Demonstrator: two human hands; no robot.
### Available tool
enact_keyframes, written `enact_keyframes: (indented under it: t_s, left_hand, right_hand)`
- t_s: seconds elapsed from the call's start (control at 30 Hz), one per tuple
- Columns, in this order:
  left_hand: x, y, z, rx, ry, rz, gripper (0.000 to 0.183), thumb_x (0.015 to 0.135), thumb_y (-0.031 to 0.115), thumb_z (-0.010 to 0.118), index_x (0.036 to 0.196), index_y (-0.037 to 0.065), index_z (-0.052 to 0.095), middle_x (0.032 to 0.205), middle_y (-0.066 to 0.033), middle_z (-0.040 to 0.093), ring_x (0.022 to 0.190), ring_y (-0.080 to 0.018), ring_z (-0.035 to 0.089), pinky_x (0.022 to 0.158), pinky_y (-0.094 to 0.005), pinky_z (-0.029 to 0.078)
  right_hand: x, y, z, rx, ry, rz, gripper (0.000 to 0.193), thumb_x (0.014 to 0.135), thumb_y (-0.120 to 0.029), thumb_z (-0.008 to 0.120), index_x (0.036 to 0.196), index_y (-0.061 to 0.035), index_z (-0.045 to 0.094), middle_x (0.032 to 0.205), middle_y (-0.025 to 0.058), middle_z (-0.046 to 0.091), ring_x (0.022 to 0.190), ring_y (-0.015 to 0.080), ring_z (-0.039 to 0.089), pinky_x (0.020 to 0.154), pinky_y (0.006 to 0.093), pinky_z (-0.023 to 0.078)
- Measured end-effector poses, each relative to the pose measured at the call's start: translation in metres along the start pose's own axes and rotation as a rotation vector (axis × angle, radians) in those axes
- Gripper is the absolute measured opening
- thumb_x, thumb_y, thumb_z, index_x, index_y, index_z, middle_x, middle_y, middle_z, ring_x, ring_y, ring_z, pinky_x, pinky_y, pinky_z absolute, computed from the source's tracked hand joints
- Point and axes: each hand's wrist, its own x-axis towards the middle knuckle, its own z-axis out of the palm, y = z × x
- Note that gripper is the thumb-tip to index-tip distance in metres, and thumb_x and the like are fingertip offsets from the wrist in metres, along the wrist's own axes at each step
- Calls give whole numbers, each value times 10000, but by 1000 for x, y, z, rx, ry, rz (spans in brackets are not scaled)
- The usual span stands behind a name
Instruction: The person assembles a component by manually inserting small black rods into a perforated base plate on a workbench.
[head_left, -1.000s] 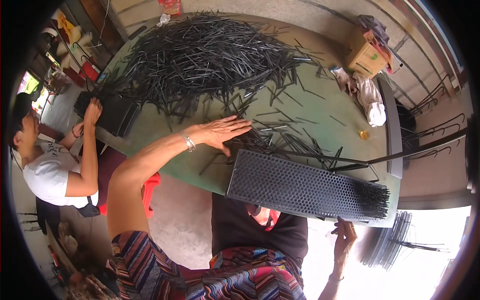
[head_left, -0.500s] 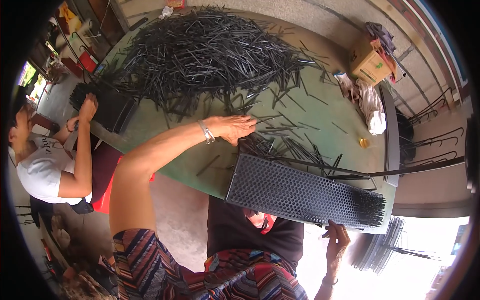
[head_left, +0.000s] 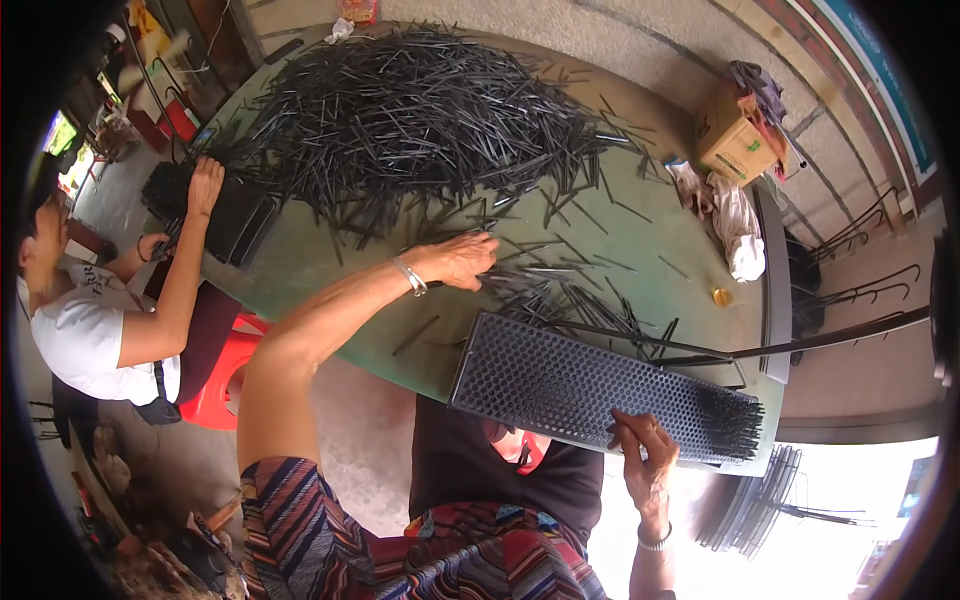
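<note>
A black perforated tray [head_left: 570, 385], full of small round holes, slants across the near edge of the green table. Thin black rods [head_left: 738, 425] stand packed in the holes at its right end. My left hand [head_left: 462, 260] is curled just beyond the tray's left corner, beside loose black rods [head_left: 545, 300]; dark rod ends poke out by its palm. Over the tray's near edge, right of its middle, my right hand [head_left: 645, 455] has thumb and fingers bent together; what they pinch is too small to make out. A big heap of black rods [head_left: 420, 120] covers the far table.
At the left, a person [head_left: 100, 320] in a white shirt works at another black tray [head_left: 235, 220]. A cardboard box [head_left: 740, 135], white cloth [head_left: 738, 230] and small yellow object [head_left: 721, 297] lie to the right. A dark metal bar [head_left: 830, 345] crosses the right side.
My right hand has moved left and up, from the tray's near edge onto its holes. My left hand has drawn back slightly to the left, its fingers more curled.
</note>
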Motion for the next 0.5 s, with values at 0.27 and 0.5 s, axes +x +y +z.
enact_keyframes:
  t_s: [0.27,0.5]
  left_hand:
    - [-6,-14,-32,-1017,666,-418,268,732,241,645,803,-3,558,619,-86,581,554,-182,583,564,-326,482]
    - [-5,25,-36,-1238,1027,-452,247,776,193,651,949,32,580,595,-39,592,490,-116,557,486,-286,459]
  right_hand:
    - [117,-53,34,109,-126,-254,210,887,-24,565,1079,2,646,788,103,620,730,172,628,652,259,487]
    - [234,-61,93,20,-366,66,725,844,-430,674,1270,111,445,1058,170,619,969,206,603,836,315,473]
